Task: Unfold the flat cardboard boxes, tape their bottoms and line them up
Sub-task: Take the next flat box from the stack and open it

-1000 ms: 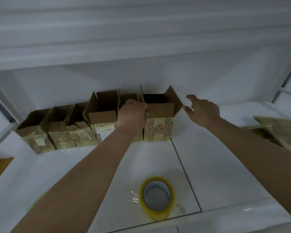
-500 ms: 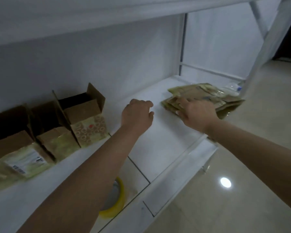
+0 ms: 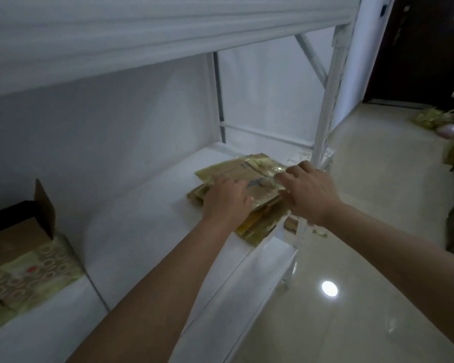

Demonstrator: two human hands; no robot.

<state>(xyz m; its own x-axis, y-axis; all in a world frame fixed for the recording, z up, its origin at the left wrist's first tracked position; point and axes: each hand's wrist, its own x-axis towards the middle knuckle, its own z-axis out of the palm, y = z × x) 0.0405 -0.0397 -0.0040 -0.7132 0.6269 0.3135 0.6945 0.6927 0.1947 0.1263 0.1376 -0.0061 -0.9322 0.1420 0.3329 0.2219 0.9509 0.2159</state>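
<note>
A white shelf (image 3: 147, 226) sits beneath another white shelf board (image 3: 142, 35), carried by a perforated white upright post (image 3: 328, 100). A glossy pale floor (image 3: 364, 297) reflects a ceiling light (image 3: 329, 288). A dark door (image 3: 419, 48) stands far behind.

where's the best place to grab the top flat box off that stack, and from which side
Probably by its near edge, from the aisle side. The top flat box lies flat on the stack, which overhangs the shelf front. The left hand and right hand already rest on top, so thumbs could slip beneath.
</note>
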